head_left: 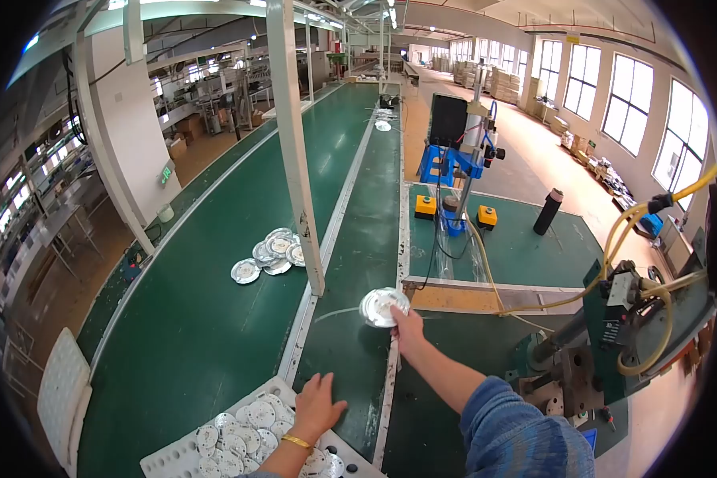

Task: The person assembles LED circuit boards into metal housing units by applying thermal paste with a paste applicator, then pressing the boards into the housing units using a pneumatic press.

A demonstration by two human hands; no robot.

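Pinched at its edge between my right thumb and fingers is a round silvery metal disc (381, 307); my right hand (409, 328) holds it above the green bench strip. A thin pale wire or strip (336, 314) extends to the left of the disc. My left hand (319, 408) is open, fingers apart, with nothing in it. It hovers by the right side of a white perforated foam tray (170, 460), which carries several smaller whitish discs (261, 413). The left wrist wears a yellow band (295, 440).
Several silvery discs (277, 248) lie piled on the green conveyor belt (191, 319) beside a white post (291, 143). A small press (462, 167) with yellow button boxes (487, 216) stands on the right bench. Closer is another machine (613, 311) with yellow hoses. A dark cylinder (549, 212) stands nearby.
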